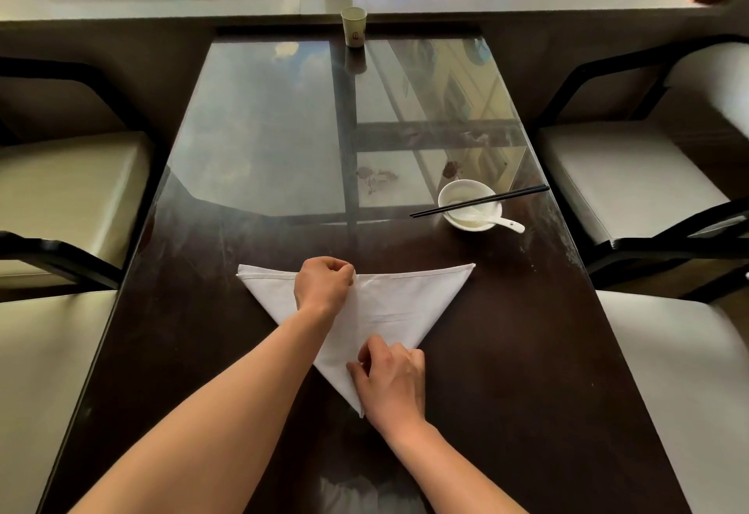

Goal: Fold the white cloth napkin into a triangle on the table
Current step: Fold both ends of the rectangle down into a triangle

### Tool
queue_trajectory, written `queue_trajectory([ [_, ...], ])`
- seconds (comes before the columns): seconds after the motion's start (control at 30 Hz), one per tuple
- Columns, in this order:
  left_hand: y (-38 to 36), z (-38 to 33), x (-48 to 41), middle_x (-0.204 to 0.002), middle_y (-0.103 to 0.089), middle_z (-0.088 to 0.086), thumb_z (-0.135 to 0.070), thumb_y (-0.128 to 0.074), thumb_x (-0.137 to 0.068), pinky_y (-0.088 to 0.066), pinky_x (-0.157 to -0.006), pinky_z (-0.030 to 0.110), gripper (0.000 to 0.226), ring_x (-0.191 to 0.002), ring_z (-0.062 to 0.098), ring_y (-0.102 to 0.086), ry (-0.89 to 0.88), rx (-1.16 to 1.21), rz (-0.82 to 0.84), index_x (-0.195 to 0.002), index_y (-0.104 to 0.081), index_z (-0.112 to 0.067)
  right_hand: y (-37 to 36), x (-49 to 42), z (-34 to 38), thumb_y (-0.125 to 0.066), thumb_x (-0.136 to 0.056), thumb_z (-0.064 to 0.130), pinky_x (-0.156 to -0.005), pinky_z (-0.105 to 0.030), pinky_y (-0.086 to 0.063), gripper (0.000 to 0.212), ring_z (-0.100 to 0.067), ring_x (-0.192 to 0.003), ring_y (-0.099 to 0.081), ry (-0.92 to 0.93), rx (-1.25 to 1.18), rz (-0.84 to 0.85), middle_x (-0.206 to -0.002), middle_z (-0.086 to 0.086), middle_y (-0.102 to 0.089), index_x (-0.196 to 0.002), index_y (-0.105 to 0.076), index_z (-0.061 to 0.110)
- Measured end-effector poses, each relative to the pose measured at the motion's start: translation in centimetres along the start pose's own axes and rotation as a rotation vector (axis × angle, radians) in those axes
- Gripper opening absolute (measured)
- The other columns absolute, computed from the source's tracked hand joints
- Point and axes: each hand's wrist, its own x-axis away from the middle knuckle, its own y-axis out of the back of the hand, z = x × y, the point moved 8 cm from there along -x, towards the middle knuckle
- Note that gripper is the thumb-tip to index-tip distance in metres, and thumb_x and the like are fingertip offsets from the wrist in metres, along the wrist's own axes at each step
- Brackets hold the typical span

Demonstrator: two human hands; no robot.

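Observation:
The white cloth napkin [399, 302] lies flat on the dark glossy table [527, 351] as a triangle, its long edge away from me and its point towards me. My left hand [322, 284] rests on the middle of the far edge, fingers curled and pinching the cloth there. My right hand [391, 381] presses on the near point of the triangle, thumb and fingers on the fabric. The near tip shows just beside my right wrist.
A white bowl [458, 195] with a white spoon [504, 223] and black chopsticks [523, 192] across it stands to the right beyond the napkin. A paper cup [354, 27] stands at the far edge. Cream-cushioned chairs [632, 173] flank both sides of the table.

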Motion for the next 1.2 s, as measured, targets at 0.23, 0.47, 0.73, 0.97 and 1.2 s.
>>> queue_trajectory([
  [0.23, 1.2, -0.2, 0.3, -0.124, -0.06, 0.003, -0.022, -0.059, -0.091, -0.05, -0.083, 0.035, 0.041, -0.106, 0.023, -0.062, -0.242, -0.425, -0.023, -0.132, -0.062, -0.022, 0.2, 0.2, 0.6, -0.06, -0.093, 0.044, -0.085, -0.034, -0.038, 0.019, -0.015, -0.078, -0.055, 0.052, 0.022, -0.028, -0.082, 0.007, -0.063, -0.09, -0.058, 0.026],
  [0.47, 2.1, 0.8, -0.2, -0.106, -0.048, -0.003, -0.035, -0.061, -0.095, -0.046, -0.073, 0.035, 0.026, -0.09, 0.025, -0.062, -0.312, -0.618, 0.03, -0.117, -0.07, -0.024, -0.4, 1.2, 1.7, -0.068, -0.087, 0.034, -0.078, -0.035, -0.045, 0.012, -0.017, -0.076, -0.056, 0.166, 0.158, -0.047, -0.075, 0.007, -0.066, -0.081, -0.066, 0.024],
  [0.73, 2.7, 0.9, 0.6, -0.11, -0.048, 0.003, -0.03, -0.064, -0.093, -0.048, -0.071, 0.038, 0.031, -0.093, 0.024, -0.055, -0.438, -0.71, -0.025, -0.123, -0.063, -0.023, -0.6, 1.3, 1.7, -0.063, -0.091, 0.037, -0.09, -0.035, -0.041, 0.014, -0.019, -0.082, -0.056, 0.179, 0.16, -0.04, -0.082, 0.006, -0.069, -0.089, -0.069, 0.024],
  [0.97, 4.0, 1.0, 1.6, -0.132, -0.055, 0.012, -0.019, -0.069, -0.086, -0.038, -0.099, 0.048, 0.046, -0.128, 0.032, -0.047, -0.547, -0.782, -0.133, -0.132, -0.061, -0.016, -1.0, 1.4, 1.5, -0.06, -0.094, 0.038, -0.115, -0.038, -0.025, 0.016, -0.016, -0.091, -0.057, 0.158, 0.175, 0.012, -0.085, 0.006, -0.07, -0.097, -0.07, 0.026],
  [1.2, 10.1, 3.5, -2.0, -0.149, -0.05, 0.009, -0.009, -0.054, -0.092, -0.034, -0.11, 0.052, 0.052, -0.144, 0.029, -0.036, -0.348, -0.626, -0.151, -0.144, -0.051, -0.011, -1.2, 1.5, 1.2, -0.057, -0.095, 0.038, -0.116, -0.037, -0.025, 0.016, -0.015, -0.091, -0.057, 0.145, 0.162, 0.031, -0.085, 0.007, -0.071, -0.096, -0.069, 0.028],
])
